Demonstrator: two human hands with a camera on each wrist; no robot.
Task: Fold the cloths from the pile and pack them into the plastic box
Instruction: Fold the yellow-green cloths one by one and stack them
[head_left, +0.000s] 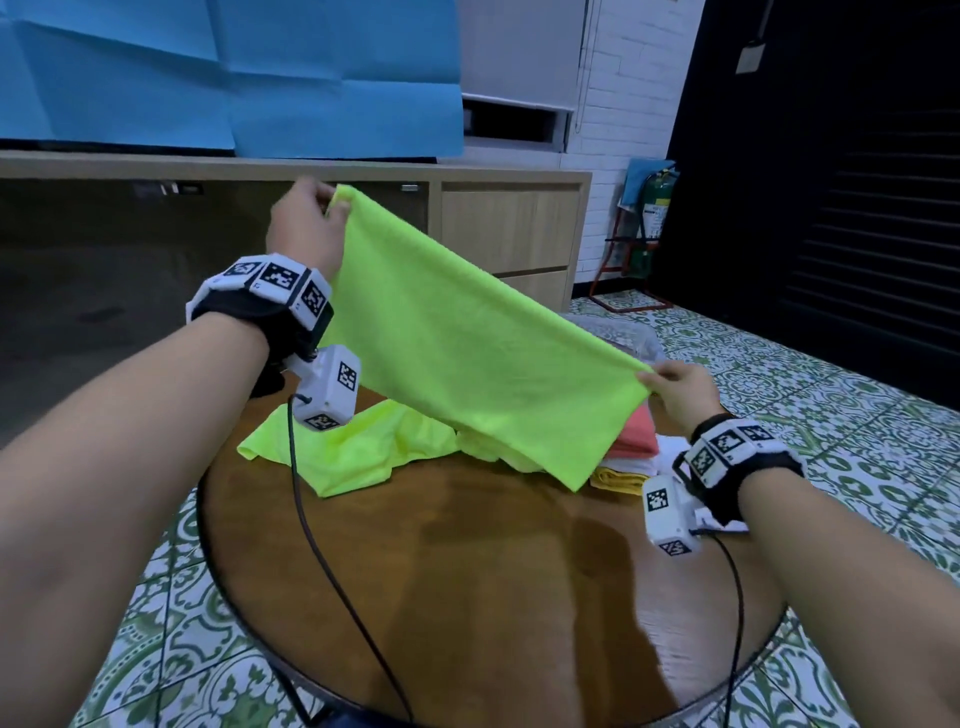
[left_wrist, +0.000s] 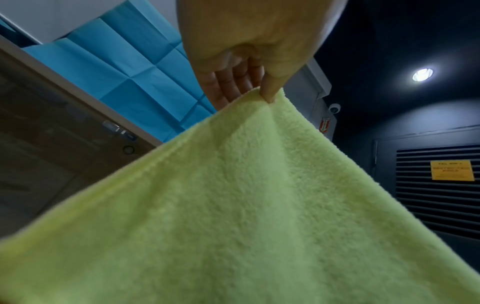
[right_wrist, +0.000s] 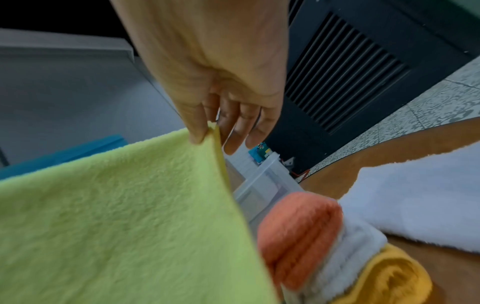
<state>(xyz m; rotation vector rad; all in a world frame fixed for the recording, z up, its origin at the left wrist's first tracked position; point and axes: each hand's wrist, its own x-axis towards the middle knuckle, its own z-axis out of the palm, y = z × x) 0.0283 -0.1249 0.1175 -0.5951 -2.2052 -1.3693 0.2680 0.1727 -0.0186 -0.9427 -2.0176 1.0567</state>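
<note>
A lime-green cloth (head_left: 467, 353) hangs stretched in the air above the round wooden table (head_left: 467, 571). My left hand (head_left: 306, 223) pinches its upper left corner, raised high; in the left wrist view the thumb (left_wrist: 270, 90) presses the cloth (left_wrist: 233, 205) against the fingers. My right hand (head_left: 675, 389) pinches the lower right corner, thumb (right_wrist: 197, 127) on the cloth (right_wrist: 116, 205). More lime-green cloth (head_left: 343, 452) lies crumpled on the table. A stack of folded cloths, coral (head_left: 634, 436), white and yellow (head_left: 618, 478), sits at the right. The clear plastic box (right_wrist: 262, 183) stands behind the stack.
A white cloth (right_wrist: 415, 199) lies on the table right of the stack. Two cables (head_left: 322, 561) trail from the wrist cameras across the table. A wooden cabinet (head_left: 509, 223) stands behind, and patterned tile floor (head_left: 831, 395) surrounds the table.
</note>
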